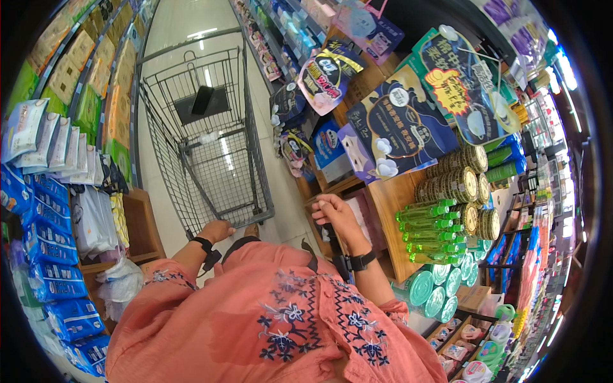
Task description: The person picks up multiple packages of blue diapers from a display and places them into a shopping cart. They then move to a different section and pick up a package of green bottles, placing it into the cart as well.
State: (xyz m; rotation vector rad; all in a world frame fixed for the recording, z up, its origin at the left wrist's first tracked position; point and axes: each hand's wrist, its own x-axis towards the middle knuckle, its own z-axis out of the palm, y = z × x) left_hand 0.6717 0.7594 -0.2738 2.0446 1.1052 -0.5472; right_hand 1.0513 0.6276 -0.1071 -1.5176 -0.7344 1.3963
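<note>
A grey wire shopping cart (216,165) stands before me in the aisle, with bare mesh at its bottom. My left hand (218,231) is closed on the cart's near rim, at the left corner. On a dark panel at the far end of the basket lies a black smartphone (202,100). My right hand (337,215) is raised to the right of the cart, fingers loosely bent and holding nothing. It is nearest to a wooden display unit (390,206), where a boxed package (402,122) in dark blue and gold stands above it.
Left shelves hold tissue packs (67,76), blue plastic packs (52,239) and white packs (57,143). To the right are green bottles (428,230), patterned round canisters (450,184) and green-lidded tubs (433,285). Hanging packs (323,81) jut toward the aisle. Pale floor tiles (282,191) run between.
</note>
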